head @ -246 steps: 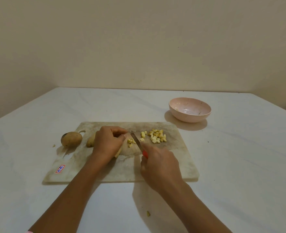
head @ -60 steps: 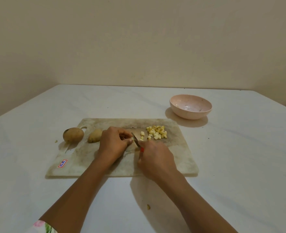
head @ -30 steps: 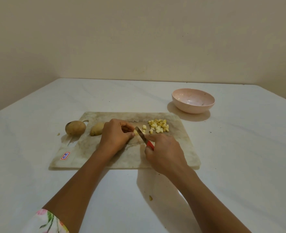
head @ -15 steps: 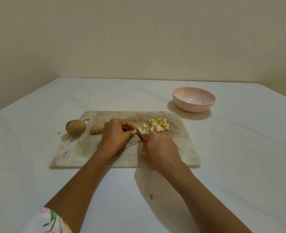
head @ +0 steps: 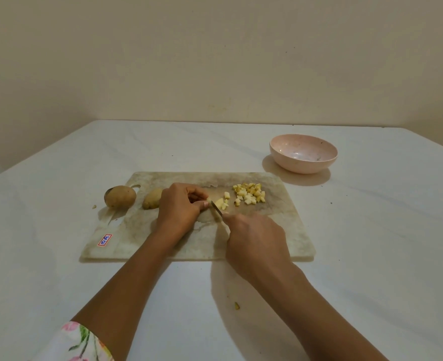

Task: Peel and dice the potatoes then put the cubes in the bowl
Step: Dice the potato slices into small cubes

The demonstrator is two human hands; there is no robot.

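**Down to the last wedge, nothing in the bowl yet**

Pinning a pale potato wedge [head: 219,202] under the curled fingertips of the left grip [head: 180,207], just short of 12 o'clock from the middle of the cutting board [head: 280,230]. Clutching a small knife [head: 216,209] in the right grip [head: 256,241], fist wrapped round the handle, blade angled toward 11 o'clock with its tip at the wedge. Hard to say whether the edge is already through the flesh or only resting on it; too small to read.

Compared with eight seconds back: far less potato under the left grip, a nub now in place of a longer piece. Also a few loose cubes [head: 225,200] lying just beside the blade, at its 3 o'clock. Beyond them, near 1 o'clock on the board, the heap of diced cubes [head: 249,195]. Means, by the look of it, only a cut or two left on this potato.

Still plenty ahead, though. No cubes in the pink bowl [head: 303,166], standing on the worktop [head: 371,230] off the board's 2 o'clock corner. Waiting at the 9 o'clock end, a whole potato [head: 120,196] with its skin on, and a second potato [head: 152,198] just beside it, partly hidden behind the left grip.
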